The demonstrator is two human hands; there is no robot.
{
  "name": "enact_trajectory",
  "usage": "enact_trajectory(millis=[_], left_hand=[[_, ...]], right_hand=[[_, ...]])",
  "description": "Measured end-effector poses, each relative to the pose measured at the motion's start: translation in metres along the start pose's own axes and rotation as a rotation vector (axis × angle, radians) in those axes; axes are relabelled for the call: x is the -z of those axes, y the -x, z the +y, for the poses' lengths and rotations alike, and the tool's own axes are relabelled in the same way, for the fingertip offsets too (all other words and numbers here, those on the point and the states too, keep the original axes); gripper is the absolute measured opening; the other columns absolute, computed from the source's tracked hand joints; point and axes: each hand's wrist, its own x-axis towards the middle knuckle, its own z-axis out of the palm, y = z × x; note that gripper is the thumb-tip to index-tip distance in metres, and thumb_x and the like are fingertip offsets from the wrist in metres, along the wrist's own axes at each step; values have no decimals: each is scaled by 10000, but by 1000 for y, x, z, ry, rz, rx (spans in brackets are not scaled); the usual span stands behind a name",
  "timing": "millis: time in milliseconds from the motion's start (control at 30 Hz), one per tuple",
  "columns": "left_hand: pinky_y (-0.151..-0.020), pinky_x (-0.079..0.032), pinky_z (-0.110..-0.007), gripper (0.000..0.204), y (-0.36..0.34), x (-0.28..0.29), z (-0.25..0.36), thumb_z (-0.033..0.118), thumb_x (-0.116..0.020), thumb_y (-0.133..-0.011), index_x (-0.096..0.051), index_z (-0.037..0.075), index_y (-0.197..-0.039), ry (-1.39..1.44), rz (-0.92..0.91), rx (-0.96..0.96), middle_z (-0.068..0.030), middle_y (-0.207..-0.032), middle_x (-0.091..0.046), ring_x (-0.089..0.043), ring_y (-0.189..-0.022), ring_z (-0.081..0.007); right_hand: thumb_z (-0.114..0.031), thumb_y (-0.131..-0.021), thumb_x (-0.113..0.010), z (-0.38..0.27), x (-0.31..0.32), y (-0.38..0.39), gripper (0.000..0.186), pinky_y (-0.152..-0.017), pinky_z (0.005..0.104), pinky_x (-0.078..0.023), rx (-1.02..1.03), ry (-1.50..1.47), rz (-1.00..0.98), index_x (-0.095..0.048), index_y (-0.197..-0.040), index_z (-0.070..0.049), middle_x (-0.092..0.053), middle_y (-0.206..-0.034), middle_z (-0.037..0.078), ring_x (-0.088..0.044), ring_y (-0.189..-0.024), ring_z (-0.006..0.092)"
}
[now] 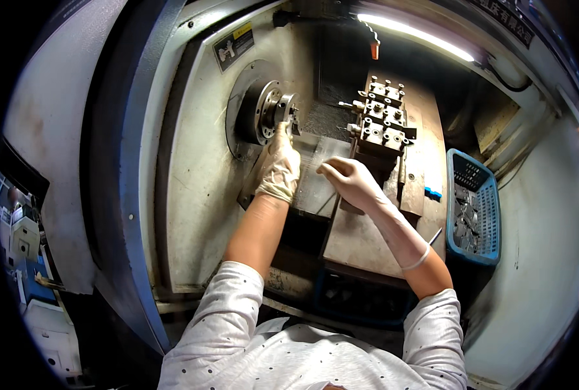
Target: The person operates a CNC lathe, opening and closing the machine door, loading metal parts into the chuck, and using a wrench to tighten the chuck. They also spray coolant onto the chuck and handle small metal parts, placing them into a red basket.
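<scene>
My gloved left hand (278,162) reaches up to the front of the lathe chuck (268,110), its fingers closed at the small jaws and whatever part they hold, which is too small to make out. My gloved right hand (348,179) hangs right of it over a sheet-metal plate (319,201), fingers curled and pinched, their contents hidden. Above my right hand stands a tool block (380,130) with several bolts and holders, mounted on the slide (423,149).
A blue plastic basket (491,208) with small metal parts sits at the right. The door frame (127,195) edges the left. An orange-tipped nozzle (374,49) hangs above the tool block. A dark bin (361,296) lies below the slide, and small blue objects (432,194) rest on it.
</scene>
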Motion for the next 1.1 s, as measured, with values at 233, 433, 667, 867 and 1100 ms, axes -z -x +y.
enact_trajectory(millis=[233, 433, 667, 867, 1100], left_hand=[[-551, -382, -252, 433, -13, 6, -1, 433, -621, -662, -535, 61, -865, -91, 29, -16, -56, -801, -514, -436, -616, -125], [-921, -269, -284, 776, 5, -22, 6, 634, -357, -711, -408, 5, -1162, 890, 7, 473, -187, -1195, -401, -366, -1110, -233], [-741, -351, -289, 576, -3, -12, 41, 479, -446, -738, -470, 9, -1071, 296, -145, 179, -144, -997, -498, -457, -865, -218], [-595, -395, -277, 462, 28, -17, 37, 396, -509, -747, -516, 13, -1006, 1, -168, 74, -99, -889, -543, -500, -681, -193], [-831, -377, -325, 766, 33, 5, 28, 457, -676, -610, -436, -116, -1059, -779, 241, -294, -215, -1118, -461, -473, -999, -252]], right_hand=[[-243, -823, -468, 7, 35, 54, 280, -615, 202, -425, -157, -259, -42, -559, -891, 14, -573, -723, 36, -536, -655, 69], [-283, -793, -473, 46, 20, 55, 307, -661, 240, -420, -131, -250, -46, -580, -876, -7, -594, -753, 82, -557, -708, 117], [-225, -714, -511, 19, -20, -40, 271, -527, 257, -399, -39, -324, 141, -601, -845, -6, -563, -642, 81, -504, -561, 144], [-182, -700, -493, 63, -88, -125, 328, -392, 244, -372, -243, -707, 300, -576, -1000, -78, -533, -606, 37, -448, -455, 105], [-312, -691, -625, 73, -107, -149, 337, -591, 262, -428, -90, -630, 473, -616, -803, 6, -611, -704, 108, -566, -631, 156]])
